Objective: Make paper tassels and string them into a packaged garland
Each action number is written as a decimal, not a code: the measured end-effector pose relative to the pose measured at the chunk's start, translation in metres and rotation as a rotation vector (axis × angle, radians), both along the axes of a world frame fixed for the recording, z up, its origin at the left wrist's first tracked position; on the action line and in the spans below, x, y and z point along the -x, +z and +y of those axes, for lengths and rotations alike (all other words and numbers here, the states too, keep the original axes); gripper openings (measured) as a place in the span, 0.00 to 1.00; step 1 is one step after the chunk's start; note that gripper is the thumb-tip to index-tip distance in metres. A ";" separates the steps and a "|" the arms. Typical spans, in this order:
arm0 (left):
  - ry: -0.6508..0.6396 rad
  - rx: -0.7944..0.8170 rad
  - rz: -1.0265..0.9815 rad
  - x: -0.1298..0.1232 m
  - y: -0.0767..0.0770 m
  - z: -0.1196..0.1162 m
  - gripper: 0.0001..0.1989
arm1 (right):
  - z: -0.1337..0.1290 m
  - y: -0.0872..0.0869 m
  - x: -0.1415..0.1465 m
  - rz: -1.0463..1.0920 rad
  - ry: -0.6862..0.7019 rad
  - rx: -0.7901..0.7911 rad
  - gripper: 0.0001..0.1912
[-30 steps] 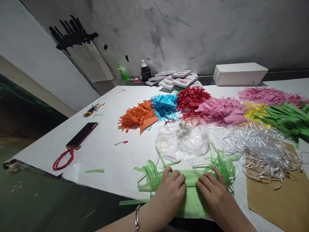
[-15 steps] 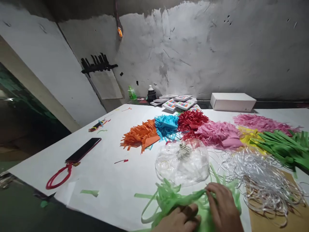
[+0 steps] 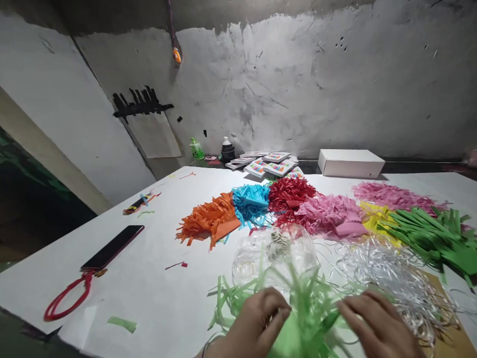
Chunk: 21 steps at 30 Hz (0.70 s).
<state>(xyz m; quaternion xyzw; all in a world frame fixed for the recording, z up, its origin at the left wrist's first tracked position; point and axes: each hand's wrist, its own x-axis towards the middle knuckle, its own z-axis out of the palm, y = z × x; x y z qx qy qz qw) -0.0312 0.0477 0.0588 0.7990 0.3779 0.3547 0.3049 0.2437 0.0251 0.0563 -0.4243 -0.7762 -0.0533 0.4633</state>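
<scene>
Light green fringed tissue paper [image 3: 298, 318] lies in front of me at the table's near edge, its cut strips fanned out and some standing up. My left hand [image 3: 259, 318] is at its left side, fingers curled and thumb closed against them on the strips. To the right, my right hand [image 3: 380, 323] has its fingers stretched out, the tips by the outer strips. Whether those fingertips touch the paper cannot be made out. Just beyond the tissue paper lies a clear plastic bag [image 3: 249, 263] with a small greyish bundle [image 3: 278, 243] on or in it.
Fringed bundles in orange [image 3: 210, 219], blue [image 3: 251, 201], red [image 3: 290, 194], pink [image 3: 331, 216] and dark green [image 3: 436, 233] line the table. Silver strings [image 3: 387, 273] tangle over brown cardboard [image 3: 447, 343]. A phone [image 3: 112, 247], a white box [image 3: 350, 163] and flat printed packs [image 3: 279, 168] lie around.
My hands have moved apart, the right one going right and off the middle of the tissue paper. Several green strips now stand up and spread out. The view has shifted slightly.
</scene>
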 end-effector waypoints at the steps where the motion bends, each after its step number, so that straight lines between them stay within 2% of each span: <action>1: 0.071 0.035 -0.084 -0.004 0.010 0.003 0.13 | 0.003 0.007 0.013 -0.180 0.089 -0.078 0.19; 2: 0.109 0.083 -0.141 -0.007 0.020 0.006 0.14 | 0.007 0.014 0.024 -0.331 0.158 -0.144 0.19; 4: 0.059 0.278 -0.173 -0.011 0.032 0.015 0.17 | 0.017 0.026 0.042 -0.455 0.221 -0.251 0.20; 7: -0.126 0.744 -0.214 -0.011 0.033 0.028 0.21 | 0.028 0.032 0.056 -0.387 0.249 -0.272 0.17; 8: -0.151 0.876 -0.269 -0.010 0.031 0.030 0.23 | 0.030 0.030 0.058 -0.332 0.250 -0.232 0.15; 10: -0.143 1.029 -0.397 -0.005 0.025 0.033 0.23 | 0.032 0.021 0.062 -0.212 0.266 -0.120 0.11; 14: -0.026 1.068 -0.595 0.000 0.016 0.029 0.23 | 0.033 -0.003 0.075 0.032 0.268 0.075 0.11; 18: 0.138 0.900 -0.701 -0.004 0.006 0.023 0.24 | 0.031 -0.019 0.095 0.178 0.255 0.206 0.11; 21: 0.185 0.869 -0.716 -0.005 -0.003 0.019 0.25 | 0.026 -0.028 0.107 0.216 0.215 0.236 0.11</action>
